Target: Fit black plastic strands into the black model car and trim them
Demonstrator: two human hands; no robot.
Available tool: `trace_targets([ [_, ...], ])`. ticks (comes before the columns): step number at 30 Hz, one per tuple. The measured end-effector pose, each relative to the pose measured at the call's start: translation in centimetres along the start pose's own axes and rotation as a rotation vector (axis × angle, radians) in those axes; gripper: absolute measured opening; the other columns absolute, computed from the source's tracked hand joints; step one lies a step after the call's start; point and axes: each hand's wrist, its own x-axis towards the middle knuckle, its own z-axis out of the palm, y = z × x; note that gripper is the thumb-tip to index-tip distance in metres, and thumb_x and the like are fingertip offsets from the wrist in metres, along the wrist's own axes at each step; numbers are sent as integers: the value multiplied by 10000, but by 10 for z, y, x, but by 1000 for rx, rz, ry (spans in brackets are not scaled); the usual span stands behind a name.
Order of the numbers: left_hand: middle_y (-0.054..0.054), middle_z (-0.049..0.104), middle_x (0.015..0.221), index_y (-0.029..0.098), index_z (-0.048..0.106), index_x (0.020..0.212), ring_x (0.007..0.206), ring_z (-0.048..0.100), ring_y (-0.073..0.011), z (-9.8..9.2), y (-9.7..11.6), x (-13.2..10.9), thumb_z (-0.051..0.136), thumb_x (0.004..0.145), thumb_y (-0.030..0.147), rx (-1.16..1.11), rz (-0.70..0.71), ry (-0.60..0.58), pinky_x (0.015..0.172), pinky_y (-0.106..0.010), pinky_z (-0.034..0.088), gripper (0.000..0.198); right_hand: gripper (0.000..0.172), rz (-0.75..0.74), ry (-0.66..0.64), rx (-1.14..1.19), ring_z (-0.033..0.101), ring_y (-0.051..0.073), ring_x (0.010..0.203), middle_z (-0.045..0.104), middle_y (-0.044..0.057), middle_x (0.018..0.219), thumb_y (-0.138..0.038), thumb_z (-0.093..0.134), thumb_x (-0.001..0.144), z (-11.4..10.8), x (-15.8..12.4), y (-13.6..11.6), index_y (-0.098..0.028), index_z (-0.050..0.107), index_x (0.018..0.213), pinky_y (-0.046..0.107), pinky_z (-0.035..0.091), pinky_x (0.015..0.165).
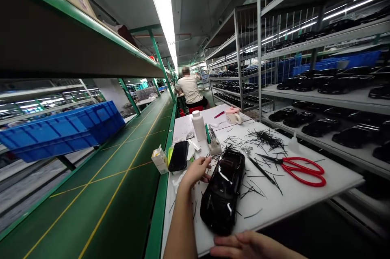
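Note:
A glossy black model car point(222, 190) lies on a white board point(304, 186), among many thin black strips point(266, 139). My left hand point(196, 171) sits beside the car's left side, fingers slightly curled and holding nothing. My right hand point(246, 247) rests at the board's near edge, just below the car, also empty. Red-handled scissors point(301, 171) lie to the right of the car. Beyond my left hand are a black phone point(178, 156), a white plastic bottle point(198, 126) and a small tape dispenser point(214, 141).
A green conveyor belt point(97, 198) runs along the left of the bench, with a blue plastic crate point(61, 129) beyond it. Metal shelves of black model cars point(335, 84) stand to the right. A seated co-worker point(190, 90) is at the far end of the bench.

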Motion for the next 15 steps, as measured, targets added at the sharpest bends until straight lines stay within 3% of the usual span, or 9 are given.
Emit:
trace_targets([
  [5,-171,620,1224,115,528,1143,559,649,-87,0,1,-1,474,987,451,-75,19,-9,454,-171,492,374,617,-39,155,129,602,251,1215,572,203,1385,-484,808,698,24,-18,-5,-46,724,1125,356,386,1097],
  [8,-172,623,1236,112,533,1137,578,666,-104,1,3,-5,509,972,434,-115,50,-39,456,-178,501,363,512,-98,203,187,625,234,1173,580,164,1389,-402,816,707,27,-30,2,-92,730,1105,354,448,1032],
  [12,-165,630,1235,123,531,1183,623,693,-126,9,10,-9,523,963,438,-149,90,-85,494,-187,525,385,381,-334,272,211,643,243,1159,681,94,1262,-255,837,702,26,-47,4,-171,730,1058,361,476,1008],
  [15,-157,607,1280,147,503,1242,635,696,-123,18,15,-8,543,954,433,-159,109,-90,554,-209,559,408,312,-512,443,202,644,258,1163,691,149,1225,-252,760,813,29,-59,-10,-102,684,1076,395,450,1073],
])
